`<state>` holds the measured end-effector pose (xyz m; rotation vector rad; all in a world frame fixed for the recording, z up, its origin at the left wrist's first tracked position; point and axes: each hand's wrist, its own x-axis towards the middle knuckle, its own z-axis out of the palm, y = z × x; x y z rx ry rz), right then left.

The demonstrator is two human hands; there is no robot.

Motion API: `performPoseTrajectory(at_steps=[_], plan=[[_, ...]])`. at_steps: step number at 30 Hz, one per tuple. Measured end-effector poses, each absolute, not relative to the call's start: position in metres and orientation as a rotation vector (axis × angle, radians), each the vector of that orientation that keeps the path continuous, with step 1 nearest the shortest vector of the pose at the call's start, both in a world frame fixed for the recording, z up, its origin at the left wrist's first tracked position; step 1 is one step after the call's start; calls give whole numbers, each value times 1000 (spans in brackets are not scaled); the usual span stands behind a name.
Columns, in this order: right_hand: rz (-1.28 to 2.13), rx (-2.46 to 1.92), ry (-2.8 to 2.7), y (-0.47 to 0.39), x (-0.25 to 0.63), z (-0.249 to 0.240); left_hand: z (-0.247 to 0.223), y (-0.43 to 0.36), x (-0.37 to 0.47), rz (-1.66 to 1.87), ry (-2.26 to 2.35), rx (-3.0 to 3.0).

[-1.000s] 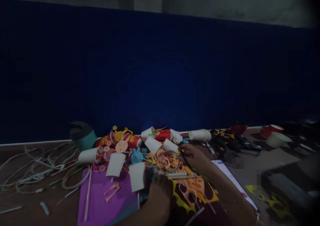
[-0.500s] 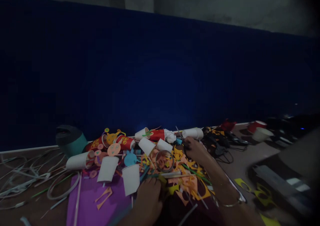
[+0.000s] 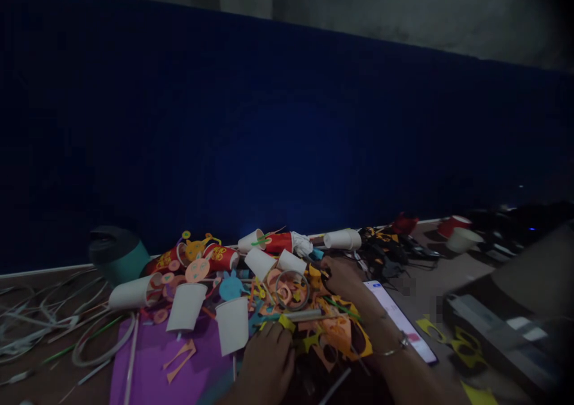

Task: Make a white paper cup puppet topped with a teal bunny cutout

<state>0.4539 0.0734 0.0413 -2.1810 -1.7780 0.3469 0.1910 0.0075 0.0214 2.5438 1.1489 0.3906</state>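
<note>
My left hand (image 3: 268, 357) rests low in the middle, back of the hand up and fingers curled under. Just past its fingertips sits a yellow paper piece (image 3: 286, 323); whether the fingers grip anything is hidden. Farther off, my right hand (image 3: 343, 280) reaches into the right side of a heap of orange and yellow paper scraps (image 3: 337, 330). Its fingers are bent down at the scraps, and what they hold is too dark to make out. A roll of clear tape (image 3: 292, 290) and white paper cups (image 3: 233, 324) lie between and left of the hands.
A lit phone (image 3: 401, 321) lies beside my right forearm. Purple sheet (image 3: 156, 363), coiled white cables (image 3: 40, 321) and a teal bottle (image 3: 117, 255) are on the left. Red cups (image 3: 222, 256) lie at the back before a dark blue partition (image 3: 278, 136). A laptop (image 3: 497, 327) stands right.
My right hand has drawn slightly nearer and left, down into the scraps; the thin stick-like thing above it no longer shows. The phone has come into view. My left hand stays nearly in place.
</note>
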Motion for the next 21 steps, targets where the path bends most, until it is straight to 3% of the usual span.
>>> performPoseTrajectory(at_steps=[15,21], plan=[[257,-2172,-1556,84,460,49,20,9,191,348,1085,2580],[402,-2065,-1545,107,449,32,9,12,190,368,1064,2575]])
